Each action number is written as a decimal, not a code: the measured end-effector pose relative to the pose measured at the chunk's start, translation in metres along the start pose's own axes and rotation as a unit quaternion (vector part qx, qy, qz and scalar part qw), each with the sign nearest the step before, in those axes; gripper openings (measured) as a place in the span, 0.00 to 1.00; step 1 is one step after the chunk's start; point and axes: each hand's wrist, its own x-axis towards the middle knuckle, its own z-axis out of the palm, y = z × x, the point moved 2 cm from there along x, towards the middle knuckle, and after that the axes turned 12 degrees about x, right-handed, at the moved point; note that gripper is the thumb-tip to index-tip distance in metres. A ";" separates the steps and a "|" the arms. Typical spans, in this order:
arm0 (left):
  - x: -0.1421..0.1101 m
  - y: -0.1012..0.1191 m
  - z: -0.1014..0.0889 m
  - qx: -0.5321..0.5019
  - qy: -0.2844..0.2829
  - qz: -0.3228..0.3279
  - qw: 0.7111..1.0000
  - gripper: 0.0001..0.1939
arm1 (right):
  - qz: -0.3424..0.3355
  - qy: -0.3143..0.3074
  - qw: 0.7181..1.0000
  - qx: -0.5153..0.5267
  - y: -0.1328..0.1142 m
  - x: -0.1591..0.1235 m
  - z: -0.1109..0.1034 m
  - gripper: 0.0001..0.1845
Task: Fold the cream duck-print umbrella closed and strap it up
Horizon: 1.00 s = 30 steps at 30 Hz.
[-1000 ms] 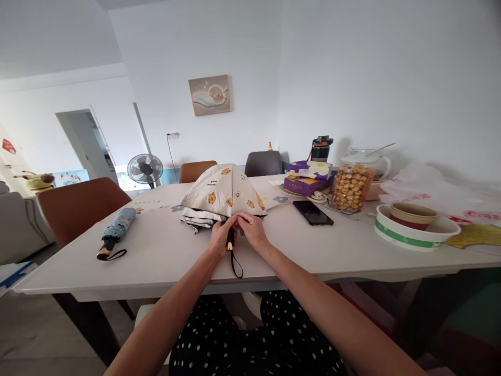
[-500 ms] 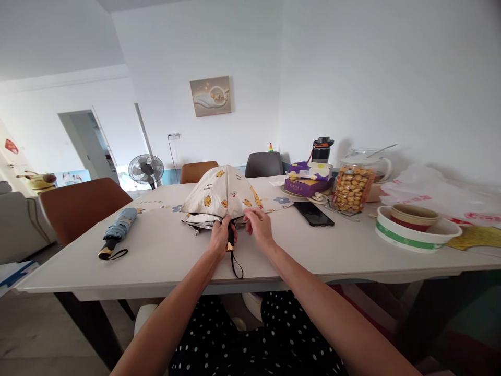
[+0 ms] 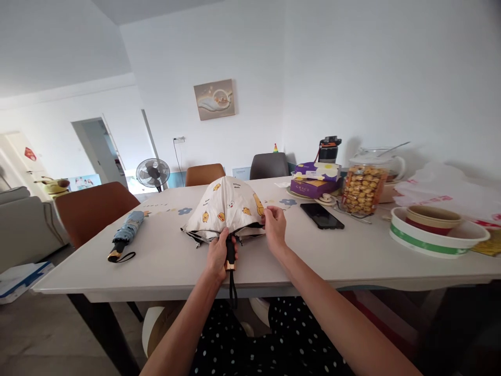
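A cream folding umbrella [image 3: 229, 208] printed with small yellow ducks lies half-opened on the white table [image 3: 164, 261], its canopy bulging upward. My left hand [image 3: 219, 255] is wrapped round its black handle near the table's front edge, with the wrist strap hanging over the edge. My right hand [image 3: 274, 225] pinches the canopy's right rim, fingers closed on the fabric.
A folded blue umbrella [image 3: 126, 236] lies at the left. A black phone [image 3: 322, 215], a purple box [image 3: 313, 180], a jar of snacks [image 3: 362, 189] and a white bowl with a green band [image 3: 434, 234] stand at the right. Brown chairs [image 3: 94, 209] and a fan [image 3: 152, 173] are behind.
My right hand left the handle and moved right to the canopy's rim. The umbrella was drawn nearer the front edge, and the canopy has spread wider.
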 end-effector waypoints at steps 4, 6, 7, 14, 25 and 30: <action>-0.005 0.000 -0.003 -0.030 -0.007 -0.031 0.999 0.18 | -0.045 -0.003 0.998 -0.052 -0.008 0.011 -0.003 0.19; -0.005 0.000 -0.004 -0.049 -0.013 -0.037 0.998 0.17 | -0.060 -0.014 0.995 -0.073 -0.014 0.019 -0.004 0.21; -0.004 0.000 -0.004 -0.063 -0.017 -0.037 0.997 0.17 | -0.065 -0.015 0.994 -0.084 -0.016 0.024 -0.005 0.22; -0.004 0.000 -0.003 -0.066 -0.031 -0.028 0.997 0.16 | 0.099 -0.094 0.986 -0.091 -0.017 0.037 0.000 0.19; -0.003 -0.002 -0.003 -0.078 -0.048 -0.049 0.995 0.12 | 0.094 -0.142 0.982 0.085 -0.081 0.044 0.036 0.12; -0.004 0.001 -0.003 -0.099 -0.059 -0.057 0.992 0.10 | 0.226 -0.269 0.900 0.258 -0.077 0.036 0.054 0.16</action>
